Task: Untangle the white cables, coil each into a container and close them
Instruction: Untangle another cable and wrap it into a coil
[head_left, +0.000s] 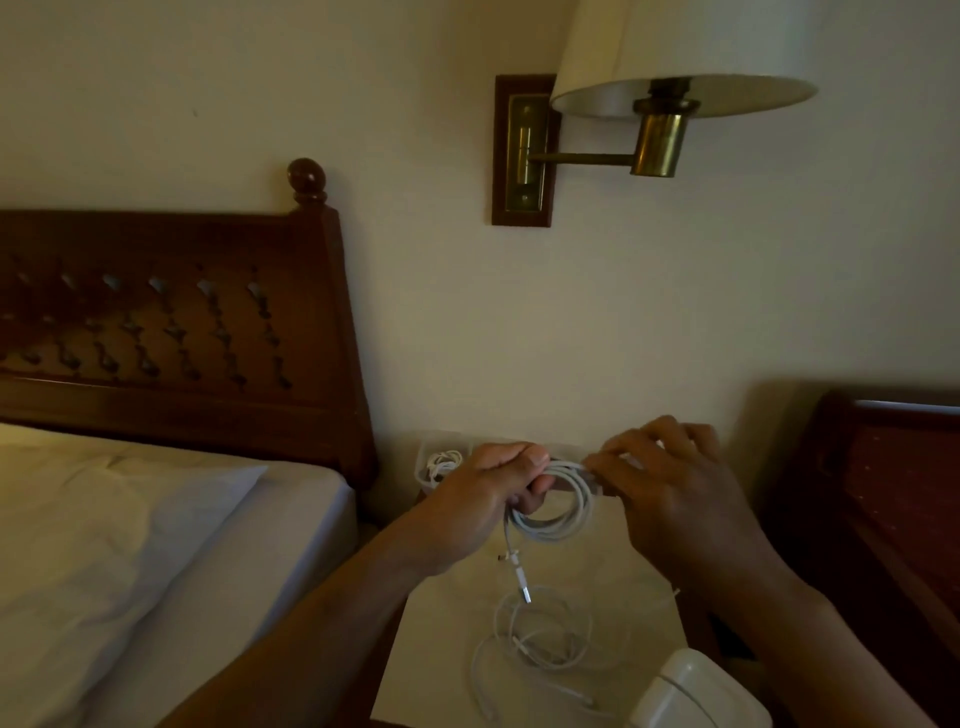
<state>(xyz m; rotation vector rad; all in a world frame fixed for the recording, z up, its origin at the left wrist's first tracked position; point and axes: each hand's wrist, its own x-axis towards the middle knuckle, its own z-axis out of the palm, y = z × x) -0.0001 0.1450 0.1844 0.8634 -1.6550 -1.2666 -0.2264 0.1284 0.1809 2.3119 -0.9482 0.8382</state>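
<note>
Right at the bottom edge sits a rounded white thing (696, 691) on the counter (436, 649); I cannot tell what it is. Just past it a loose white cable (540, 644) lies on the counter in messy loops, not yet wound up — it looks like the next one to sort.

Above it, both hands work on a second cable, the coiled cable (563, 512); it hangs in neat round loops in the air over the counter. Its plug end (522, 584) dangles down, almost to the loose cable.

The left hand (483, 506) is closed tight on one side of the coil, likely so the rings do not spring open; the right hand (670, 491) pinches the other side with its fingers together, as if it guides the wire round or tucks in the end.

Behind the hands, by the wall, stands a clear container (441, 462) with a small white cable already curled inside; its lid cannot be made out. So one cable seems put away, one is nearly coiled, and one waits.

I think the coil goes in a container next; it may pop open if the grip slips.
</note>
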